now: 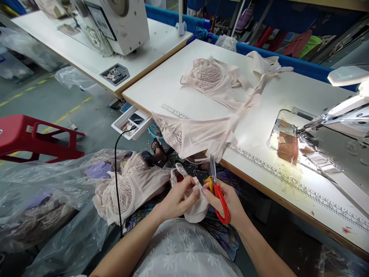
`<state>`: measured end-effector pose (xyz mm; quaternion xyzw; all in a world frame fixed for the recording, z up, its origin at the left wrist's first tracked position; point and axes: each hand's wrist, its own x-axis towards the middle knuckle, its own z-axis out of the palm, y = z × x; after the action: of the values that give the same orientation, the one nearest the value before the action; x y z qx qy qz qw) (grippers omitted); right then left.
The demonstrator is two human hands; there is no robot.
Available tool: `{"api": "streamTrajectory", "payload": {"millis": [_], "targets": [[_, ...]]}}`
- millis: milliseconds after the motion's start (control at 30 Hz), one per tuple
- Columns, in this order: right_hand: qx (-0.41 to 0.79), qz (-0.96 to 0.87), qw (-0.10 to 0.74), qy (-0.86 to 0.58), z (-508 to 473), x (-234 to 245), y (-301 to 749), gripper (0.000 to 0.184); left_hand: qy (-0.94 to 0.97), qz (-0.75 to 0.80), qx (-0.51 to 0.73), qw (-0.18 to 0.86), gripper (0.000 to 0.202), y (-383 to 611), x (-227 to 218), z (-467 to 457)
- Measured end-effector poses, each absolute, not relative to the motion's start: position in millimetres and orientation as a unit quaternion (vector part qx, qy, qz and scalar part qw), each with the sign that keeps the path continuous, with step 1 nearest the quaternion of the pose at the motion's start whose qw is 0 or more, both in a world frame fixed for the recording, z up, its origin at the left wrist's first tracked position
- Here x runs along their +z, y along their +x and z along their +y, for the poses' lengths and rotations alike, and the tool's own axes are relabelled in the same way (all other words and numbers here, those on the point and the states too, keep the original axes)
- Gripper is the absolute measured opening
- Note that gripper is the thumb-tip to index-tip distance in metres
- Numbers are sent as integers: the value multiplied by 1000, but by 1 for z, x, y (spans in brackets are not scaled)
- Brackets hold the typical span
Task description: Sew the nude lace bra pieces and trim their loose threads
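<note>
My left hand (183,196) pinches the edge of a pale pink fabric band (197,206) above my lap. On the same band, the thumb and finger of my right hand (226,200) press from the other side. Scissors (220,204) with red and yellow handles hang in that right hand, blades pointing up and away from me. A lace bra (118,188) lies left of my hands, over my lap and a plastic bag. Just beyond my hands, a lace bra wing (196,134) droops over the table edge, linked to more bra pieces (207,79) on the tabletop.
A sewing machine (340,111) with a lit needle area stands at the right of the white table (150,82). An open drawer (129,123) juts out on the left, with a black cable passing near it. A red stool (37,136) and plastic bags (72,231) occupy the floor.
</note>
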<state>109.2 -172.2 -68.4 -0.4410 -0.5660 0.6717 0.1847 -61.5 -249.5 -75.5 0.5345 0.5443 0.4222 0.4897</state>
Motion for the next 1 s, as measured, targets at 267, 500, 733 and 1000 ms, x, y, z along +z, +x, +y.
{"api": "streamTrajectory", "payload": {"millis": [267, 500, 733, 1000], "targets": [[656, -579, 169, -454, -182, -69, 115, 35, 586, 557, 366, 461, 25, -60, -76, -253], [535, -708, 228, -400, -189, -76, 140, 19, 609, 521, 439, 405, 28, -48, -78, -261], [465, -789, 202, -348, -182, -75, 180, 6, 624, 505, 451, 389, 39, -38, -69, -265], [493, -761, 163, -389, -175, -72, 200, 24, 655, 465, 416, 427, 41, -22, -63, -252]]}}
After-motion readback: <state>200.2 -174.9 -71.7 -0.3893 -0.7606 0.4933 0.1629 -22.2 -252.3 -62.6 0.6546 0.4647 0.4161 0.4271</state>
